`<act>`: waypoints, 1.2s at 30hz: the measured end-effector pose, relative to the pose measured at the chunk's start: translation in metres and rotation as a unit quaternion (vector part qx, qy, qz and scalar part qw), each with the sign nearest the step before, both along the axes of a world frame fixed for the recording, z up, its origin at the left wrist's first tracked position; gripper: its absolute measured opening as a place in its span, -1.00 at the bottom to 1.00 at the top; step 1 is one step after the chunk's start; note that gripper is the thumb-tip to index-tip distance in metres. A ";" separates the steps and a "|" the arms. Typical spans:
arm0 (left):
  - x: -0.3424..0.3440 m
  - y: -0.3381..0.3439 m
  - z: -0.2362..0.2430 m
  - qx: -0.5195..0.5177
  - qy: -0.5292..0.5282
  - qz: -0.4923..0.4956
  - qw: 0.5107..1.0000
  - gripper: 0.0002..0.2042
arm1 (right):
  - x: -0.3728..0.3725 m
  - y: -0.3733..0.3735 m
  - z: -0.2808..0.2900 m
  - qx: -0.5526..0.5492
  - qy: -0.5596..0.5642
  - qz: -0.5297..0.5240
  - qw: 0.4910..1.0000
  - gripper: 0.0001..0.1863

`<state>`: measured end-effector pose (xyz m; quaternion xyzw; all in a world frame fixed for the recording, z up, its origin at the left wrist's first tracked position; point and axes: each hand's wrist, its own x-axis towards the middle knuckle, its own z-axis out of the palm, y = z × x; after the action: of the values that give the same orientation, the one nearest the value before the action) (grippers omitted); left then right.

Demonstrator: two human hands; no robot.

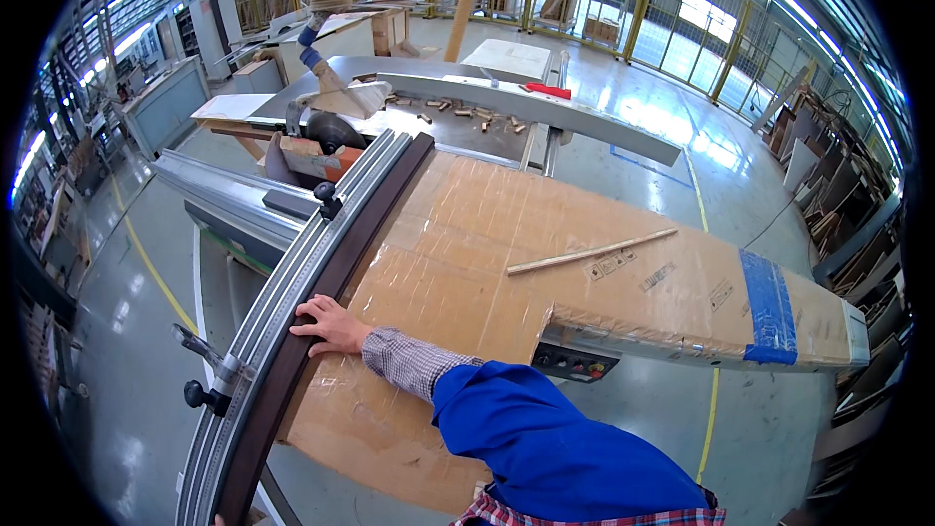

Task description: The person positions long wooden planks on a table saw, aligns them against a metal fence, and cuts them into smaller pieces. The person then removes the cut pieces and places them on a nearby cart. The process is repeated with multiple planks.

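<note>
A long dark brown wooden strip lies along the ribbed metal fence of a sliding table saw, running from the lower left up toward the saw blade. My right hand reaches across in a blue sleeve with a checked cuff. It lies on the strip about halfway along, fingers curled over its left edge. Only a sliver of my left hand shows at the bottom edge, beside the strip's near end. The table under my arm is covered with brown cardboard.
A thin pale wooden stick lies on the cardboard. Blue tape wraps its right end. A control panel with buttons sits under the table edge. Small offcuts litter the saw top. Clamp knobs stick out at left. Yellow fencing stands behind.
</note>
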<state>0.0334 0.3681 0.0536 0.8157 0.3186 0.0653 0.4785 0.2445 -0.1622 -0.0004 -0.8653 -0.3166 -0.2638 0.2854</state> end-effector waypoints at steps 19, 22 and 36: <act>0.109 -0.172 -0.106 0.669 -0.038 -0.184 0.719 -0.14 | 0.008 0.002 -0.009 0.034 0.049 0.014 0.998 -0.16; 0.110 -0.127 -0.145 0.767 -0.057 -0.126 0.627 -0.16 | 0.009 0.013 -0.011 0.043 0.064 0.038 0.996 -0.15; 0.094 -0.196 -0.055 0.669 0.109 -0.250 0.692 -0.33 | 0.018 0.012 -0.027 0.054 0.084 0.050 0.994 -0.15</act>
<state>0.1279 0.1719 -0.0018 0.9708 0.0252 0.0496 -0.2332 0.2627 -0.1502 -0.0277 -0.8506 -0.3196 -0.1928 0.3704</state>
